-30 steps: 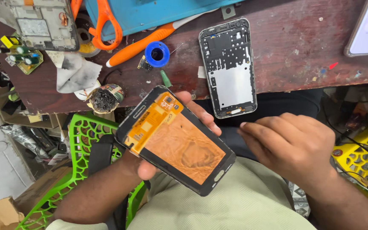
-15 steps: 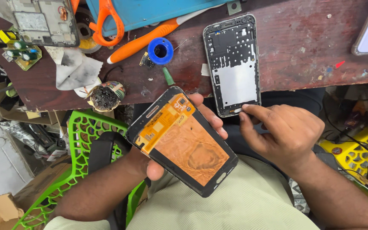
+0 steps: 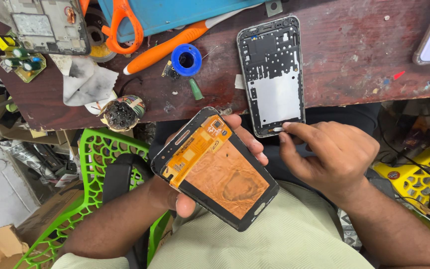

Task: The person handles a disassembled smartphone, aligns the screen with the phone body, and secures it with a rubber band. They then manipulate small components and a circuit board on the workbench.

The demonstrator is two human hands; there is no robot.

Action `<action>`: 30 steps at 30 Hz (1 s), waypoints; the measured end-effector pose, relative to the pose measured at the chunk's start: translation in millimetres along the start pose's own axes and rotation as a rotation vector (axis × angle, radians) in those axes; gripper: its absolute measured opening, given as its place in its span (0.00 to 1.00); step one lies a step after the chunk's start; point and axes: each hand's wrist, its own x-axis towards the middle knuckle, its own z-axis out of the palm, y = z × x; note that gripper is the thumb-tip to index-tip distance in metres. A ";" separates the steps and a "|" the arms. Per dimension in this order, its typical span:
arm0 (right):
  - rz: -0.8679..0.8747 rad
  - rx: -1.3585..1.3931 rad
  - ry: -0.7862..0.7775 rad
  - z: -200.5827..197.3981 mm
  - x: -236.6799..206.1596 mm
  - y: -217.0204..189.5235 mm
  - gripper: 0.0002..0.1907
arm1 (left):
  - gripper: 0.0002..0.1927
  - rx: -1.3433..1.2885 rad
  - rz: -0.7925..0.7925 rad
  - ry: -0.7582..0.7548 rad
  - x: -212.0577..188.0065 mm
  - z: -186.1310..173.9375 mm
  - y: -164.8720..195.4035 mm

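One copper-backed phone screen (image 3: 215, 169), face-down, tilted.

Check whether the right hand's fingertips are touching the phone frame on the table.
Touching. In the head view the right hand's fingertips press on the near end of the phone frame, with no gap visible.

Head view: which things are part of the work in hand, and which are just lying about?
In hand:
- phone screen panel, copper back up, held in the left hand
- phone frame on the table edge, its bottom end touched by the right hand

Lying about:
- orange scissors
- orange-handled tool
- blue spool
- small circuit board
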 end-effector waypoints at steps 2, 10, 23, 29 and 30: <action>-0.009 0.007 0.005 -1.3 -5.4 3.7 0.09 | 0.64 -0.027 0.000 0.005 1.6 1.7 0.1; 0.375 0.951 -0.378 -17.9 -27.8 22.2 0.19 | 0.55 0.103 -0.097 -0.118 2.7 3.8 14.8; 0.657 2.280 -0.790 5.2 -47.7 -6.6 0.42 | 0.34 0.521 0.036 -0.191 6.4 -5.8 3.4; 0.625 1.803 -0.642 -5.3 -47.2 4.3 0.44 | 0.21 0.890 0.392 0.151 2.4 10.9 6.1; 0.631 1.796 -0.654 -4.5 -48.4 5.0 0.44 | 0.19 0.863 0.363 0.161 2.3 12.2 5.4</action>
